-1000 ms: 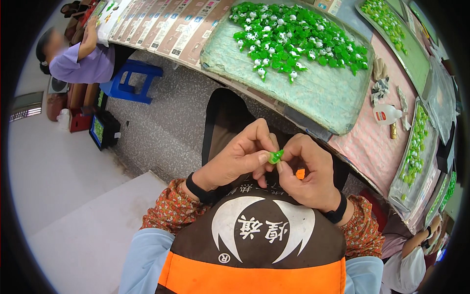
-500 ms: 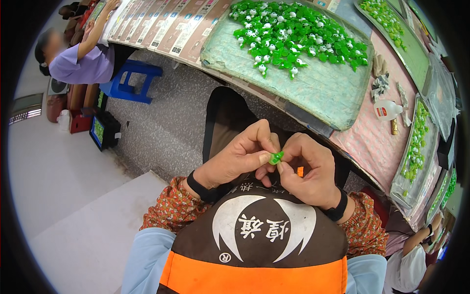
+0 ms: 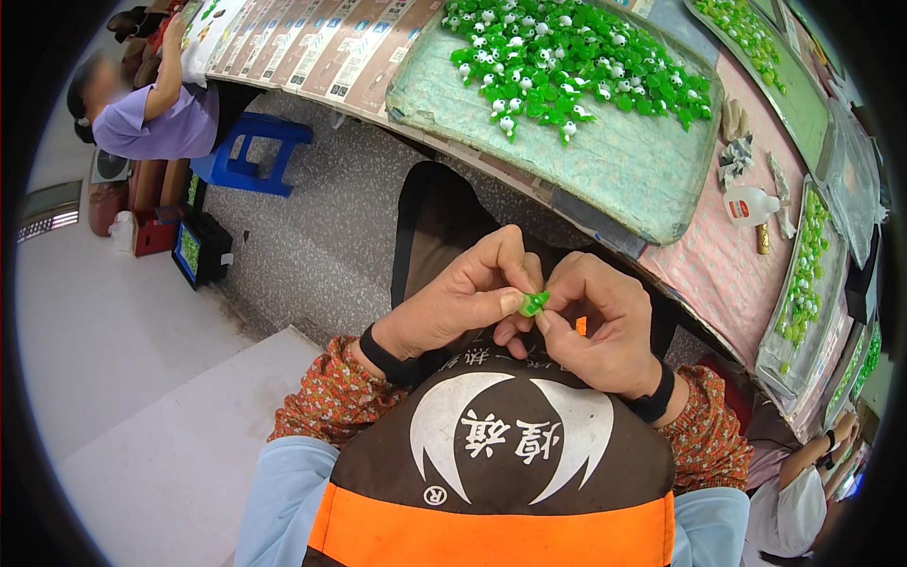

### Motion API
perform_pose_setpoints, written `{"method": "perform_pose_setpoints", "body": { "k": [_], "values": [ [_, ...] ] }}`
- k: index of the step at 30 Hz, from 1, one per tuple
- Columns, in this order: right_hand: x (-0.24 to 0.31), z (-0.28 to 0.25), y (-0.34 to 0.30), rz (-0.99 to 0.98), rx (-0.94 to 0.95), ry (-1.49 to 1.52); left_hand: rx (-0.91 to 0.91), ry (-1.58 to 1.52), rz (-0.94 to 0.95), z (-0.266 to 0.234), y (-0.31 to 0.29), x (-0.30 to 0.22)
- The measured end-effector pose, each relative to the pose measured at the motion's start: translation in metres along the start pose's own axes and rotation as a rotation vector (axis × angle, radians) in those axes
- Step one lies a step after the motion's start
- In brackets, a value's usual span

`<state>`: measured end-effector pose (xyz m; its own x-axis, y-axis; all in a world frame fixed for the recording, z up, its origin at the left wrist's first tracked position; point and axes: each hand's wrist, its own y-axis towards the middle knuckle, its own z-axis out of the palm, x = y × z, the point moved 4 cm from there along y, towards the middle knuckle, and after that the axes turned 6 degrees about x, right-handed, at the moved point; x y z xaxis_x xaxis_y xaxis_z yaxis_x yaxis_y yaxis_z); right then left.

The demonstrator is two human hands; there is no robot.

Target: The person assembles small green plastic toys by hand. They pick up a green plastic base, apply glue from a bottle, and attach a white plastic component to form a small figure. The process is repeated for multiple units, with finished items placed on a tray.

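Note:
Above my lap, a small green plastic piece (image 3: pixel 534 303) is pinched between both hands. My left hand (image 3: pixel 470 288) grips it from the left with thumb and forefinger. From the other side, my right hand (image 3: pixel 602 321) closes on it with thumb and fingertips. The fingers cover much of the piece, so its full shape is hidden. Beyond my hands, on the table, lies a shallow tray (image 3: pixel 605 194) lined with pale green patterned sheet. On it is a heap of small green plastic figures (image 3: pixel 557 71) with white eye-like balls.
Right of the tray are a white bottle (image 3: pixel 746 206), crumpled cloths (image 3: pixel 735 156) and another tray of green pieces (image 3: pixel 801 283). A blue stool (image 3: pixel 253 156) stands on the floor at left. One person (image 3: pixel 156 118) works at far left, another (image 3: pixel 792 506) at lower right.
My hands keep nearly the same pinch on the green piece. At far left, the other person's raised arm has drawn back slightly. The view has shifted a little.

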<state>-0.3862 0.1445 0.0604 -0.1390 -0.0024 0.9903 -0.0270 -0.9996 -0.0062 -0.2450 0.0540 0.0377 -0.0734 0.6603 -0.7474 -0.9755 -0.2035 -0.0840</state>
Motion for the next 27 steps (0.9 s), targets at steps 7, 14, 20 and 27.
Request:
{"method": "perform_pose_setpoints", "body": {
  "k": [7,14,20,27],
  "values": [
    [-0.0008,-0.0008,0.0011,-0.006,0.004,0.006,0.014,-0.006,-0.012,-0.0012,0.0006,0.0],
    [0.002,-0.0019,0.0017,0.0,0.012,0.036,-0.005,-0.021,-0.025,-0.0002,0.0016,0.0012],
    [0.0013,-0.0025,0.001,0.006,0.02,0.059,0.001,-0.029,-0.026,0.0003,0.0025,0.0018],
    [0.003,-0.0043,0.0026,-0.015,0.017,0.063,0.005,-0.042,-0.028,0.0006,0.004,0.0022]
  ]
}}
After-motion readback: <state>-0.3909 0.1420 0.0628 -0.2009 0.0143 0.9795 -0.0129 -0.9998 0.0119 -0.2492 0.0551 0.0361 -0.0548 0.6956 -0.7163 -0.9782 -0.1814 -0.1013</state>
